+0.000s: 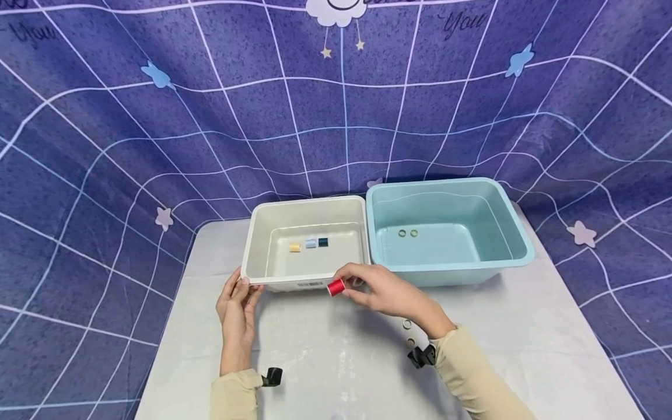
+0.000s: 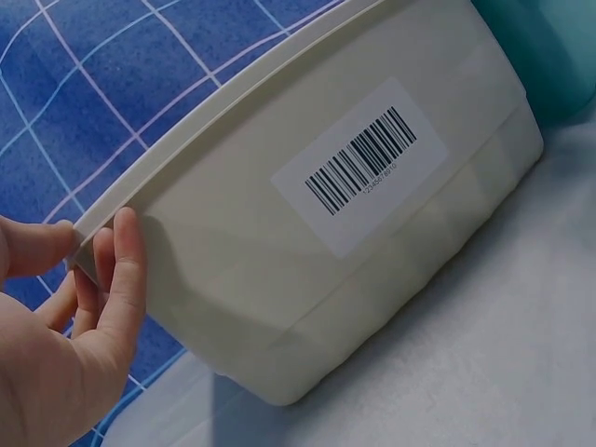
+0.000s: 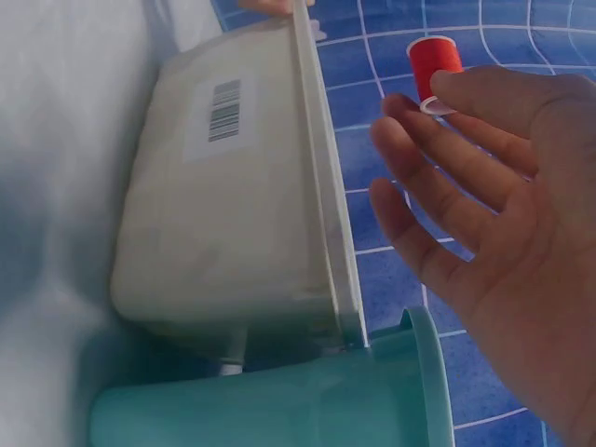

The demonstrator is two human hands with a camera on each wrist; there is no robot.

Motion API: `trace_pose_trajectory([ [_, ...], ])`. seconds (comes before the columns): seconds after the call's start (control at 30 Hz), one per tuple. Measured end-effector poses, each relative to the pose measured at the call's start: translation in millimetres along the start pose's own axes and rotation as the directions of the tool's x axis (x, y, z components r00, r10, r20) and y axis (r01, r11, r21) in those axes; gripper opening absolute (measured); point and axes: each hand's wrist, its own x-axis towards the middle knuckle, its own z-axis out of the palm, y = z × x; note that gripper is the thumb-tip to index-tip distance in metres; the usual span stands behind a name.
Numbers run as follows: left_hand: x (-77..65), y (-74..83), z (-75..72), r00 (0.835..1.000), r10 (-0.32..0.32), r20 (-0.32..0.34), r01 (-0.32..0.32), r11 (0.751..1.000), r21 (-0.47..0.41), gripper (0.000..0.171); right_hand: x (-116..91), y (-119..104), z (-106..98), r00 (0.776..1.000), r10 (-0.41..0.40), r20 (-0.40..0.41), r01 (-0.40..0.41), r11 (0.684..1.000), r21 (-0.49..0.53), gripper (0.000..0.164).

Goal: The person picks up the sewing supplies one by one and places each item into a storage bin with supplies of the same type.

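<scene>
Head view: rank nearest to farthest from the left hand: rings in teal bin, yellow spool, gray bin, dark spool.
From the left hand:
1. Gray bin: touching, rim held at its near-left corner.
2. Yellow spool: left end of the row inside.
3. Dark spool: right end.
4. Rings: farther right, in the teal bin.

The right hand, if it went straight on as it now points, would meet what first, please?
The right hand, red spool leading, would probably meet the white bin's near rim first, though depth is unclear and it might pass above.
</scene>
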Motion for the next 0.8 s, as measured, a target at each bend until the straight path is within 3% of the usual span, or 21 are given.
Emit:
trace_pose_trajectory([
  [0.2,-0.6,-0.2,0.1,1.0,0.005,-0.003,-0.005,1.0,0.019,0.049,18.2,1.3,-7.3,0.999,-0.021,-0.033,0.024,0.997,0.069,0.025],
  [0.8,0.2,-0.4,1.0,1.0,0.006,-0.012,-0.006,1.0,0.011,0.049,78.4,18.9,-25.1,0.997,-0.006,-0.082,0.017,0.991,0.135,0.023],
])
